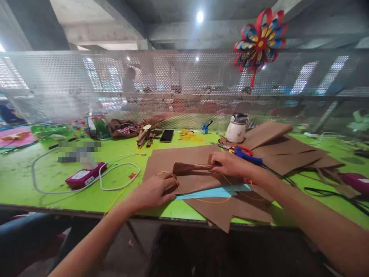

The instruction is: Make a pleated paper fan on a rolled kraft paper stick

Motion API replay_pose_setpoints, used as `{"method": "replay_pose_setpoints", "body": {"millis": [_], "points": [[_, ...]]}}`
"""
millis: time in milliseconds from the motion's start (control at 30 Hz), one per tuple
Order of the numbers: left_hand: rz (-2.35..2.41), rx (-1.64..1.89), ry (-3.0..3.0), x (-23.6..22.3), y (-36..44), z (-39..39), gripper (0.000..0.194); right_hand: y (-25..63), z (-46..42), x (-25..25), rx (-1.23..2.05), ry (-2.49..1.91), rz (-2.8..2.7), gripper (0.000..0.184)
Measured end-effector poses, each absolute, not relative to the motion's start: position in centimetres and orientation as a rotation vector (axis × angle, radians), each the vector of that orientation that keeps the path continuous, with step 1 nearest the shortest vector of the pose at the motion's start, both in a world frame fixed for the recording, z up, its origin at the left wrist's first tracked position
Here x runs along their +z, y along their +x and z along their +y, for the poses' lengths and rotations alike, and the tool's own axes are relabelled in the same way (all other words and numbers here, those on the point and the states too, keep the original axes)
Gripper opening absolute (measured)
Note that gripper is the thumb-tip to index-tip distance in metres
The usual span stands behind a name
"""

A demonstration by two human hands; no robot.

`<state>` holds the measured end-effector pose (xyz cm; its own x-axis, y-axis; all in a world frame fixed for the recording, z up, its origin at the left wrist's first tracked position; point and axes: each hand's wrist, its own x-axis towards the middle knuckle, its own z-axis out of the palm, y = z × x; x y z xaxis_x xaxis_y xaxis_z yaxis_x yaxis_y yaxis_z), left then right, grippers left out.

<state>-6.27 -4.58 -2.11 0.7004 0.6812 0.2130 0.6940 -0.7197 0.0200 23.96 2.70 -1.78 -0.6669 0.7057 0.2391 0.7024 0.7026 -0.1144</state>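
While the right hand (226, 164) pinches the right end of a narrow, tightly pleated bundle of brown paper (186, 167), its fingers drawn close together on the folds, the left hand (157, 190) lies palm down just beside the bundle's left end. The fingers of that left hand are bent and slightly parted, and a thin yellow string (211, 201) runs by them; whether they grip it, I cannot tell. The string also loops across the papers towards the right forearm.

The pleated bundle lies on a stack of flat brown paper sheets (161, 157), near the front edge of a bright green tabletop (123, 202). A pale blue paper strip (210, 193) sticks out below the bundle, among the brown sheets. Just beyond the right hand lies a blue-handled tool (248, 155), with red loop handles (246, 150) next to it. Farther back stand a white kettle-shaped vessel with a dark lid (236, 130) and a small blue jar (204, 130); a loose heap of yellow string (190, 135) and a black smartphone (167, 135) lie to their left. On the table's left side, a white cable (134, 164) curls beside a magenta power strip (82, 180)
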Motion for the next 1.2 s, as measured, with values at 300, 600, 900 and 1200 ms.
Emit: {"method": "replay_pose_setpoints", "body": {"millis": [300,600,900,1200], "points": [[-0.866,-0.183,-3.37,-1.4,-6.8,-1.1,0.032,26.8,3.6,3.1,-0.051,-1.02,-2.577,0.009],[-0.808,-0.257,-3.193,-1.6,-9.2,-3.7,0.036,26.7,3.2,1.6,-0.03,-0.965,-2.437,0.007],[-1.932,-0.929,-2.772,3.4,-10.6,-1.2,0.035,25.9,3.4,-2.1,-0.031,-0.909,-2.348,0.002],[-2.195,-2.093,-3.051,0.6,-5.2,1.4,0.051,26.4,3.1,-3.1,-0.507,-0.846,-2.106,0.005]]}}
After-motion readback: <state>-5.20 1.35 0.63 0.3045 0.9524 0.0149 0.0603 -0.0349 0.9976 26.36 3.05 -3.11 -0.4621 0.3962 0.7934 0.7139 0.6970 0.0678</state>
